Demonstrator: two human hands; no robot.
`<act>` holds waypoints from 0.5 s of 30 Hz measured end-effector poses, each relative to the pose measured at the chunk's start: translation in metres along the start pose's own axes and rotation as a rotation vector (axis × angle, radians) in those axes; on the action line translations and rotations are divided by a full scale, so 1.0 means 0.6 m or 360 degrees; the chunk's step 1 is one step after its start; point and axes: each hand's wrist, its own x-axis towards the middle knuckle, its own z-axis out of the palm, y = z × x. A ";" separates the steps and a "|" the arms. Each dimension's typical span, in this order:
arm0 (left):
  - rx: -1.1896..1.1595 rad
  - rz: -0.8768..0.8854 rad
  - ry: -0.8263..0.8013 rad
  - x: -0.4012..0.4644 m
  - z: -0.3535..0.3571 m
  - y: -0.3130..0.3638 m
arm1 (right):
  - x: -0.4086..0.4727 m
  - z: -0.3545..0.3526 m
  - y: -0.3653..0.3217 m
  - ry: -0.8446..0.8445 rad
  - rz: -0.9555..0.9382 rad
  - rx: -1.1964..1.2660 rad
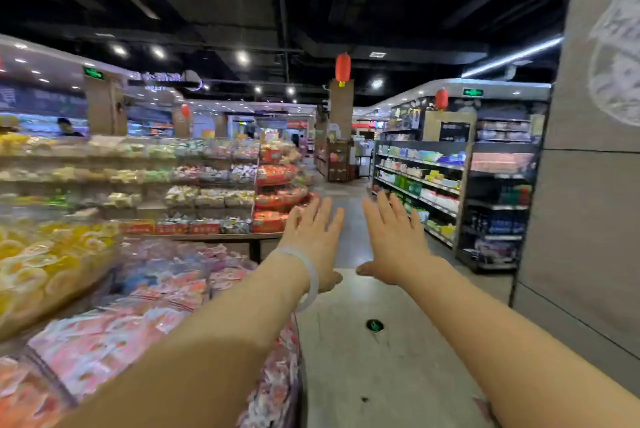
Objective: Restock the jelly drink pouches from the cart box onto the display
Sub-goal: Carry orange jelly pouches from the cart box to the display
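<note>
Both arms stretched forward into the centre of the frame, backs of the hands up; left hand [313, 240] fully open, fingers spread and pointing away, gripping nothing; right hand [393, 240] likewise flat and splayed, thumb tucked low toward the other, empty too. The two hands just beside each other, not touching, held in the air over the grey floor [381, 365] of the aisle. A pale translucent bangle [308, 275] around the left wrist.

Lower left of the frame — a heaped display [166, 292] of pink, red and white packets, blurred, lying partly under the left forearm; whether these are the jelly drink pouches cannot be told from the blur. Just left of that heap, yellow packets [41, 268] piled in a clear-fronted bin. Cart box not visible anywhere in the frame.

Middle left — tiered shelves [180, 181] of bagged sweets, ending in a stack of red tubs [277, 192] near the left fingertips in the picture. Right of centre, a dark gondola shelf [422, 185] with green and white goods; far right edge, a grey tiled pillar [595, 185]. Upper centre, a red lantern [343, 68] hanging from the black ceiling; a small round green marker [374, 325] on the floor between the forearms.
</note>
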 end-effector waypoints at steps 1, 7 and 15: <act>0.0014 0.0073 -0.0055 0.013 0.011 0.046 | -0.023 0.008 0.042 -0.0049 0.0097 -0.0046; -0.0169 0.0402 -0.0154 0.079 0.079 0.346 | -0.147 0.080 0.321 -0.0238 0.0509 -0.0053; -0.0338 0.0849 -0.0234 0.144 0.116 0.758 | -0.343 0.128 0.646 -0.0437 0.0954 -0.0137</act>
